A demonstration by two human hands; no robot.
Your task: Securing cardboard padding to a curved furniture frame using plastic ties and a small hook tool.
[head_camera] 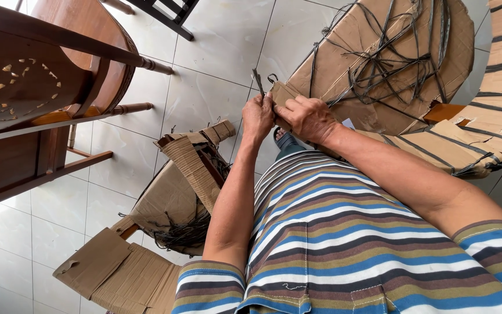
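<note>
While the person sits on a tiled floor (204, 52), both hands work on one cardboard flap (283, 96), and I take this flap as the landmark. Far left of the flap stands a wooden chair (42, 99). Below and left of the flap lies a torn cardboard box (175, 197), open on its side, with a bundle of dark strips (184, 235) inside it; a flat cardboard piece (117, 273) lies lower still. Just left of the flap, the left hand (258, 116) is closed around a thin dark strip (258, 81) that points up. On the flap itself, the right hand (309, 119) presses and pinches the cardboard edge, its grip closed on it. Right of the flap, a large cardboard sheet (454, 40) carries many loose dark strips (402, 52). I judge that the strip is being pulled off the flap; this seems to need a firm hold on the flap and a steady pull along the strip.
</note>
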